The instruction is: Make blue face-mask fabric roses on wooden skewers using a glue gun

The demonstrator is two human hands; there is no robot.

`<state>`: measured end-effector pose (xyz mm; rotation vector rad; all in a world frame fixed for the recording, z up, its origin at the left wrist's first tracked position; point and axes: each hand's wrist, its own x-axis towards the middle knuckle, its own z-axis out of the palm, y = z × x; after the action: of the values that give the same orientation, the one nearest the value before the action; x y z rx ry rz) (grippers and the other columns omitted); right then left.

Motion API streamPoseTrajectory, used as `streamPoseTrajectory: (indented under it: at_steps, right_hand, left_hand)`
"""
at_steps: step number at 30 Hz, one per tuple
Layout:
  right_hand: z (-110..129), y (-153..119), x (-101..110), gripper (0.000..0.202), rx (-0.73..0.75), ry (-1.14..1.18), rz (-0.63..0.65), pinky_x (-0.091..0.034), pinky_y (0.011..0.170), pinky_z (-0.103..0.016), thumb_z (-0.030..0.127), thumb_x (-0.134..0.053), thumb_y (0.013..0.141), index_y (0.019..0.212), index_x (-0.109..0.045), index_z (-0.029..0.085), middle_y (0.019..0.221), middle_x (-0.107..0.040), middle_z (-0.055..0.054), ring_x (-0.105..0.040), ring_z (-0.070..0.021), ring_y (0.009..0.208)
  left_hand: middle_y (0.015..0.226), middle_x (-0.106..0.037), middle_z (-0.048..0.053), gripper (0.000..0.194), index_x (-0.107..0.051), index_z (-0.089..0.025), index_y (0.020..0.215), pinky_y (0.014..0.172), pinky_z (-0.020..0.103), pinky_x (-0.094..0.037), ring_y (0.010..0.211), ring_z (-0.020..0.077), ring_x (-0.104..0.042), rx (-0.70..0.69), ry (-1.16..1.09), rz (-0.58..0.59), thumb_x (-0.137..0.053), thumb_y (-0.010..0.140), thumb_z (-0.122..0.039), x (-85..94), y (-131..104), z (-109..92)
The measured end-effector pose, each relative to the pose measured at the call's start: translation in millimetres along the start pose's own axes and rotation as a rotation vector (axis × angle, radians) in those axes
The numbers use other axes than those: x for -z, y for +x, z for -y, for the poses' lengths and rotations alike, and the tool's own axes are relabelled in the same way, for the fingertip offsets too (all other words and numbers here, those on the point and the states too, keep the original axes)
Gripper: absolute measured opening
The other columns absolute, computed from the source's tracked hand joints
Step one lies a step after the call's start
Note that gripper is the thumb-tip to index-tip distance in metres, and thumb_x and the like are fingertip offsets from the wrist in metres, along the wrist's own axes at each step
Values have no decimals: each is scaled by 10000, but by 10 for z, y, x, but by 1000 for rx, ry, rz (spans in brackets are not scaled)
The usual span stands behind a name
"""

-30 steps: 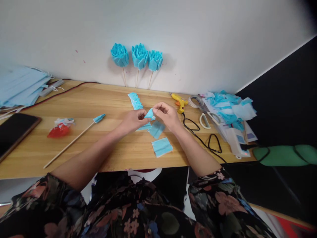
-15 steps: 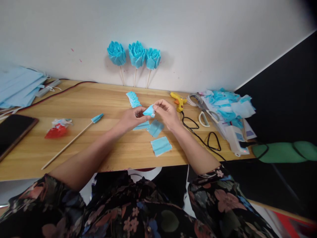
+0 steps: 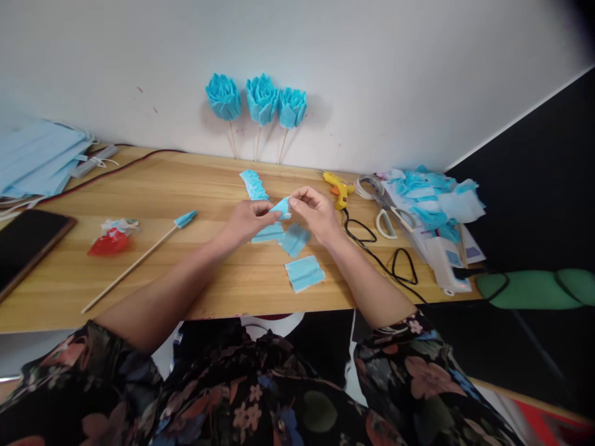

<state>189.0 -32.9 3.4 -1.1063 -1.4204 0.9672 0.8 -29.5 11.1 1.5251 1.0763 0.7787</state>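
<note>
A small folded piece of blue fabric (image 3: 281, 208) is pinched between my two hands above the middle of the wooden table. My left hand (image 3: 247, 220) grips its left side, and my right hand (image 3: 315, 214) has its right end between thumb and fingers. Just below lie flat blue squares, one (image 3: 295, 240) partly under another blue piece (image 3: 268, 233), and a separate square (image 3: 305, 273) nearer the front edge. A row of folded blue petals (image 3: 253, 185) lies behind my left hand.
Three blue flowers (image 3: 263, 99) on sticks lean against the wall. Rightward are a yellow glue gun (image 3: 341, 189), scissors (image 3: 385, 224), blue scraps (image 3: 425, 198) and a power strip (image 3: 446, 265). Leftward are a blue-tipped stick (image 3: 134, 263), a red bag (image 3: 110, 241), a phone (image 3: 32, 244) and masks (image 3: 41, 158).
The blue piece between my hands has been turned and looks narrower, with my left fingers closed further over it. The whole view has shifted slightly.
</note>
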Motion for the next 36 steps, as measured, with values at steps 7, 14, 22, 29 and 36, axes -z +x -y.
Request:
streamPoseTrajectory:
  at_steps: [7,14,22,29,36]
  right_hand:
    - [-22,2,28,203,14,-49,12,-485,732,-277,412,-708,822,867,-701,214,807,-687,13,-594,-124,745]
    - [-39,2,50,385,-1,60,96,-528,959,-366,485,-673,873,1187,-649,263,963,-754,-6,-697,-174,947]
    - [8,2,76,584,-12,34,258,-525,963,-379,454,-725,828,1352,-534,279,1094,-733,-29,-679,-200,1039]
    - [-85,13,49,607,-19,-6,232,-513,810,-322,424,-732,808,1365,-536,282,960,-669,-6,-633,-171,896]
    - [-100,18,34,568,-6,-38,210,-479,755,-299,367,-691,803,1343,-552,260,868,-627,15,-590,-147,808]
  left_hand:
    - [608,-509,-29,207,-641,-159,708,549,248,-274,547,84,-395,18,-48,-24,-639,824,-331,2,12,-2]
    - [596,-494,-38,185,-632,-162,698,572,251,-290,561,86,-404,27,-145,-82,-654,802,-314,26,46,14]
    - [612,-508,-34,215,-591,-168,661,587,250,-322,578,88,-423,37,-206,-119,-668,782,-327,16,48,25]
    - [611,-510,-32,236,-598,-174,674,589,256,-317,581,92,-428,24,-192,-89,-679,760,-377,15,61,58]
    - [582,-498,-26,288,-576,-179,642,593,257,-347,587,103,-449,18,-166,-55,-668,773,-417,14,53,19]
